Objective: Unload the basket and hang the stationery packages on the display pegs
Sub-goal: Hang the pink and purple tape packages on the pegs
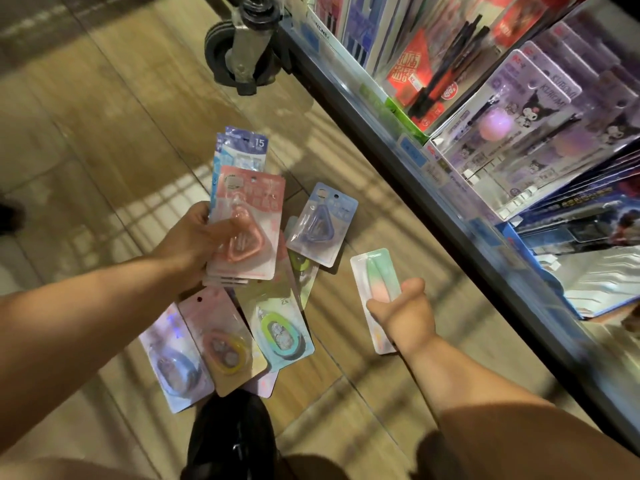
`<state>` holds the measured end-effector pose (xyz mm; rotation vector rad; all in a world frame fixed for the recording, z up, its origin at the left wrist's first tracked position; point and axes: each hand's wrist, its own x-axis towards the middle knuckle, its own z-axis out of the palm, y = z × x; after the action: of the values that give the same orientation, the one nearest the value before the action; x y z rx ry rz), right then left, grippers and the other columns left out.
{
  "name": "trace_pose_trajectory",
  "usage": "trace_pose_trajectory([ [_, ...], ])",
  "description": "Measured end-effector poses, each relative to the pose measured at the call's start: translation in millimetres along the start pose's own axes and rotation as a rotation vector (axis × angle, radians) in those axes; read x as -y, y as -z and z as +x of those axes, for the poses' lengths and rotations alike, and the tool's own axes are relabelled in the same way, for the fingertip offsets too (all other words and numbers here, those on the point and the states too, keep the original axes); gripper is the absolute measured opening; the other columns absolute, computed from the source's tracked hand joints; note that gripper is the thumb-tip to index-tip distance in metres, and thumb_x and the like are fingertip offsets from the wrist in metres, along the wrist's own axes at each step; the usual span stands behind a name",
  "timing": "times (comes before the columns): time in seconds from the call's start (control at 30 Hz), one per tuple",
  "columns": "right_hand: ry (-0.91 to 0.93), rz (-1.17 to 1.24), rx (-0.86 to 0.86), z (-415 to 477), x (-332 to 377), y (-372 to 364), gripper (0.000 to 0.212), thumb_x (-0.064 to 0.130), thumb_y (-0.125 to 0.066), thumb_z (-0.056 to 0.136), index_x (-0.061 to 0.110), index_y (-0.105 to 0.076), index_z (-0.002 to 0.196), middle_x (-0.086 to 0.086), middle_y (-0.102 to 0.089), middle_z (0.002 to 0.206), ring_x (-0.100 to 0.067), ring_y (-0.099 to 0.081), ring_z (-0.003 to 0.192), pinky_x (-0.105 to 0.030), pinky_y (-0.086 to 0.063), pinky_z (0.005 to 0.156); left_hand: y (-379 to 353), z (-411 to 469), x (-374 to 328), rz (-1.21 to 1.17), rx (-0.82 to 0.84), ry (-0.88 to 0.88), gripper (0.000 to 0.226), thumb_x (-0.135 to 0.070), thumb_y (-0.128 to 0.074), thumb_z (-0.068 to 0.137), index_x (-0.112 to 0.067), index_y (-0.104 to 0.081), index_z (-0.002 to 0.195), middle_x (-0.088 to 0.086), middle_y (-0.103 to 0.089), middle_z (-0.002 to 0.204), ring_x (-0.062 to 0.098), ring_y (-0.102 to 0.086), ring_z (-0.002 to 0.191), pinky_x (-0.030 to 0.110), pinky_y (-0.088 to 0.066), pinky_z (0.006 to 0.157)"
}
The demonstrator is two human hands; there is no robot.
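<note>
The pastel package (373, 274), long axis forward, is clamped in the right grip (408, 310), nearer the display rack (434, 192); pink packages (256, 199) are clamped in the left grip (188, 240).

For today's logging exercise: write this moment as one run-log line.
left hand: holds pink-fronted stack | right hand: grips pastel package | floor: loose packages | display rack: at right
</note>
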<state>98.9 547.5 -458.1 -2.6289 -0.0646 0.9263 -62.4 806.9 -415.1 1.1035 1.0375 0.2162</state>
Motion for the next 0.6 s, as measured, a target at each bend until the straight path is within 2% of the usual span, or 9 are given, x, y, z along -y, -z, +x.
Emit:
trace_pose_trajectory([
  [0.07,0.024,0.092,0.014,-7,4,2,0.055,0.044,-0.071,0.060,0.027,-0.031,0.094,-0.005,-0.059,0.097,-0.029,-0.060,0.083,-0.031,-0.048,0.070,-4,-9,4,0.005,0.009,0.020,0.030,-0.010,-0.075,0.080,-0.009,-0.062,0.107,0.005,-0.075,0.081,0.019,-0.073,0.068,0.029,-0.058,0.056],
  [0.13,0.097,0.183,-0.022,-14,11,6,0.053,0.046,-0.074,0.061,0.036,-0.031,0.090,0.001,-0.063,0.087,-0.028,-0.062,0.080,-0.034,-0.051,0.071,-9,-17,8,-0.019,0.042,0.048,0.051,-0.009,-0.079,0.072,-0.005,-0.058,0.119,0.008,-0.075,0.085,0.020,-0.073,0.071,0.029,-0.057,0.056],
  [0.2,0.179,0.279,-0.019,-25,22,11,0.052,0.048,-0.076,0.063,0.040,-0.033,0.091,0.007,-0.063,0.082,-0.024,-0.063,0.079,-0.032,-0.050,0.070,-15,-27,8,-0.044,0.051,0.045,0.040,-0.007,-0.073,0.080,-0.007,-0.057,0.117,0.004,-0.075,0.079,0.017,-0.073,0.065,0.026,-0.055,0.052],
  [0.27,0.244,0.388,0.019,-33,33,16,0.049,0.042,-0.080,0.067,0.037,-0.041,0.096,0.004,-0.067,0.088,-0.019,-0.064,0.081,-0.028,-0.047,0.067,-20,-35,6,-0.075,0.060,0.048,0.030,-0.003,-0.066,0.086,-0.006,-0.058,0.115,0.004,-0.075,0.077,0.016,-0.072,0.063,0.026,-0.055,0.051],
  [0.33,0.313,0.467,0.073,-42,47,24,0.052,0.047,-0.081,0.057,0.042,-0.046,0.094,0.000,-0.069,0.089,-0.019,-0.067,0.081,-0.029,-0.051,0.069,-26,-42,-2,-0.085,0.101,0.019,0.044,-0.003,-0.074,0.079,-0.002,-0.058,0.120,0.009,-0.074,0.086,0.018,-0.072,0.068,0.027,-0.056,0.055],
  [0.4,0.385,0.488,0.132,-47,59,33,0.053,0.046,-0.085,0.054,0.048,-0.049,0.092,0.000,-0.067,0.083,-0.021,-0.066,0.075,-0.036,-0.055,0.068,-31,-46,-12,-0.079,0.124,-0.017,0.056,-0.013,-0.074,0.070,-0.001,-0.058,0.122,0.011,-0.072,0.091,0.018,-0.072,0.070,0.028,-0.058,0.058],
  [0.43,0.424,0.483,0.161,-50,64,39,0.051,0.038,-0.088,0.059,0.045,-0.050,0.093,0.002,-0.063,0.078,-0.018,-0.063,0.070,-0.033,-0.053,0.063,-34,-47,-18,-0.085,0.136,-0.030,0.055,-0.016,-0.073,0.069,-0.002,-0.059,0.120,0.010,-0.072,0.090,0.018,-0.072,0.070,0.029,-0.058,0.059],
  [0.53,0.523,0.481,0.214,-60,76,61,0.048,0.020,-0.088,0.067,0.036,-0.055,0.098,0.004,-0.053,0.074,-0.005,-0.055,0.058,-0.021,-0.050,0.054,-44,-53,-35,-0.113,0.193,-0.085,0.028,-0.011,-0.072,0.079,-0.010,-0.065,0.106,0.004,-0.075,0.083,0.016,-0.072,0.069,0.027,-0.058,0.060],
  [0.6,0.583,0.432,0.217,-63,78,76,0.051,0.028,-0.090,0.064,0.041,-0.056,0.100,0.006,-0.054,0.084,-0.009,-0.060,0.073,-0.031,-0.057,0.069,-53,-57,-44,-0.118,0.238,-0.120,0.024,-0.011,-0.069,0.083,-0.010,-0.067,0.107,0.005,-0.075,0.087,0.016,-0.072,0.071,0.025,-0.057,0.061],
])
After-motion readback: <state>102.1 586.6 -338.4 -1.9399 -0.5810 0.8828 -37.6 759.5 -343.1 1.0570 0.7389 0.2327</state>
